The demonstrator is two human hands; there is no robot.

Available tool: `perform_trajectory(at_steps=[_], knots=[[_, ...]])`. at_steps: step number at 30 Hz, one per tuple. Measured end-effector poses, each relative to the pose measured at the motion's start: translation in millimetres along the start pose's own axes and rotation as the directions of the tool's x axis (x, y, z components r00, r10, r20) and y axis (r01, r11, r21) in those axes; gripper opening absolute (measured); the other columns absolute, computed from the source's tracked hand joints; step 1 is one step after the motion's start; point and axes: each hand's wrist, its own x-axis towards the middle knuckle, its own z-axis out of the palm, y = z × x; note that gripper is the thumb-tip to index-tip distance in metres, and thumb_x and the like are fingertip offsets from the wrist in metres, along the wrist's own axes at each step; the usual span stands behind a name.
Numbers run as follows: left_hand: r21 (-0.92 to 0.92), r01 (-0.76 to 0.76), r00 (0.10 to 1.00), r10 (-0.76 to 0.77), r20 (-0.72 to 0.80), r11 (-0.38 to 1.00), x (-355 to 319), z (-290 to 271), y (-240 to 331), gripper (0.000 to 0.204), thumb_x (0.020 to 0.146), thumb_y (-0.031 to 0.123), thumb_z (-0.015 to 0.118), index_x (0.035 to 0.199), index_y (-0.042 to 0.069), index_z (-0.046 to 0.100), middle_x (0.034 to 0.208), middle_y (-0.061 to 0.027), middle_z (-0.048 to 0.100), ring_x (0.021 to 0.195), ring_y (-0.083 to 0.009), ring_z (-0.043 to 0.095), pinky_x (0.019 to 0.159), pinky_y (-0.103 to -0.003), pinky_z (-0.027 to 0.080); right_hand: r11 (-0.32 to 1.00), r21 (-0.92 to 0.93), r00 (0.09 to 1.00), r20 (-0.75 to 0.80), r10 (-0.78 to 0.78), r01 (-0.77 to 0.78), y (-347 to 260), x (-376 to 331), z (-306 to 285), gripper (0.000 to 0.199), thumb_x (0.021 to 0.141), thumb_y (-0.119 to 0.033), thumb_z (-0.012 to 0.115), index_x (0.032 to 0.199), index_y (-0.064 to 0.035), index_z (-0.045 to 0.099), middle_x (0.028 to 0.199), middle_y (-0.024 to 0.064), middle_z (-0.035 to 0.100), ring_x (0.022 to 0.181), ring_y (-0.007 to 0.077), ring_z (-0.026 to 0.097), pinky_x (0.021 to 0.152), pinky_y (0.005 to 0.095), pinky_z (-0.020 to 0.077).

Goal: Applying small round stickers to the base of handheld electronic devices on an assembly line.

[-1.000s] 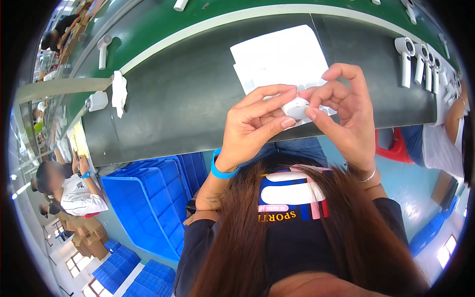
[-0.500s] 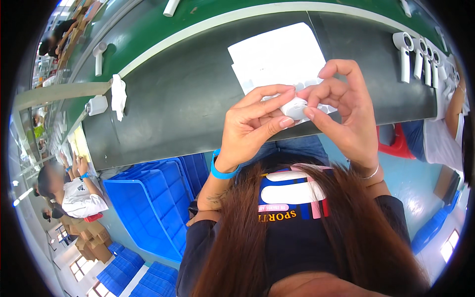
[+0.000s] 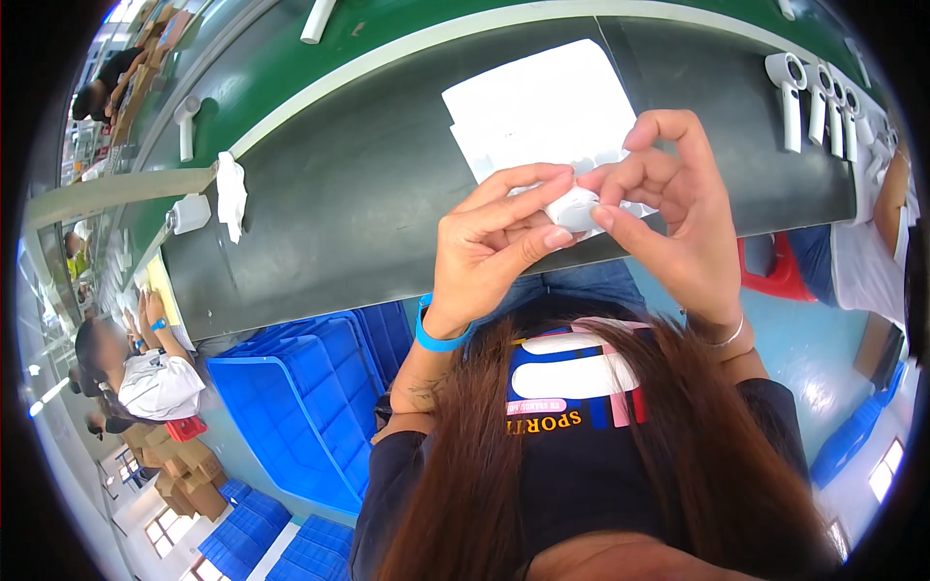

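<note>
Both of my hands are raised over the near edge of a dark conveyor belt. Between their fingertips they pinch a small white rounded part wrapped in clear film. My left hand, with a blue band at the wrist, grips it with thumb and forefinger. My right hand, with a thin bracelet, holds its other side. A white sheet of paper lies on the belt just behind the part.
White handheld devices stand in a row on the belt at the right, beside another person's arm. A white rag lies on the belt's left. Blue crates sit on the floor at the left, near a seated person.
My hands have barely moved; the fingers have shifted slightly on the small white part. The view has tilted a little.
</note>
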Motion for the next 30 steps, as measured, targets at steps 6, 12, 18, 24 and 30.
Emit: perform_trajectory(at_steps=[6, 12, 18, 24, 30], knots=[[0.005, -0.020, 1.000, 0.020, 0.009, 1.000, -0.3, -1.3, -1.9, 0.041, 0.080, -0.012, 0.062, 0.120, -0.004, 0.058, 0.129, -0.0164, 0.047, 0.100, -0.0238, 0.063, 0.087, -0.029, 0.054, 1.000, 0.027, 1.000, 0.011, -0.002, 0.002, 1.4, 0.3, 0.0, 0.043, 0.078, 0.005, 0.063, 0.111, -0.0066, 0.038, 0.077, 0.0053, 0.060, 0.096, 0.0179, 0.063, 0.087, 0.0278, 0.0464], [0.009, -0.015, 1.000, 0.015, 0.002, 1.000, 0.3, -1.2, -1.6, 0.041, 0.080, -0.012, 0.062, 0.120, -0.004, 0.058, 0.129, -0.0163, 0.047, 0.098, -0.0221, 0.063, 0.086, -0.028, 0.055, 1.000, 0.012, 1.000, 0.003, -0.003, 0.003, 0.6, 0.4, 0.7, 0.043, 0.078, 0.005, 0.063, 0.110, -0.0064, 0.038, 0.077, 0.0053, 0.060, 0.096, 0.0182, 0.063, 0.087, 0.0285, 0.0465], [0.026, -0.012, 1.000, 0.012, 0.001, 1.000, 1.5, -1.5, -1.9, 0.038, 0.081, -0.010, 0.062, 0.119, -0.003, 0.058, 0.128, -0.0161, 0.048, 0.096, -0.0214, 0.064, 0.085, -0.028, 0.055, 1.000, -0.005, 1.000, -0.014, 0.001, -0.002, -0.5, 0.0, 1.7, 0.042, 0.078, 0.004, 0.063, 0.110, -0.0067, 0.038, 0.077, 0.0052, 0.060, 0.096, 0.0182, 0.063, 0.087, 0.0287, 0.0465], [0.028, -0.006, 1.000, 0.007, -0.018, 1.000, 1.4, 0.9, -0.3, 0.036, 0.082, -0.009, 0.062, 0.118, -0.004, 0.059, 0.128, -0.0161, 0.048, 0.097, -0.0223, 0.063, 0.085, -0.029, 0.055, 1.000, -0.029, 1.000, -0.031, -0.001, 0.000, -0.7, -0.9, 3.4, 0.042, 0.078, 0.004, 0.062, 0.109, -0.0069, 0.037, 0.077, 0.0054, 0.060, 0.095, 0.0180, 0.063, 0.087, 0.0284, 0.0467], [0.041, -0.007, 0.998, 0.010, -0.054, 0.999, -0.4, 6.0, 0.9, 0.033, 0.083, -0.008, 0.061, 0.116, -0.006, 0.059, 0.125, -0.0164, 0.050, 0.099, -0.0238, 0.063, 0.086, -0.031, 0.056, 0.998, -0.056, 0.999, -0.039, -0.018, 0.016, 0.2, -1.7, 4.9, 0.041, 0.079, 0.005, 0.062, 0.109, -0.0064, 0.036, 0.078, 0.0053, 0.060, 0.094, 0.0167, 0.063, 0.085, 0.0277, 0.0473]])
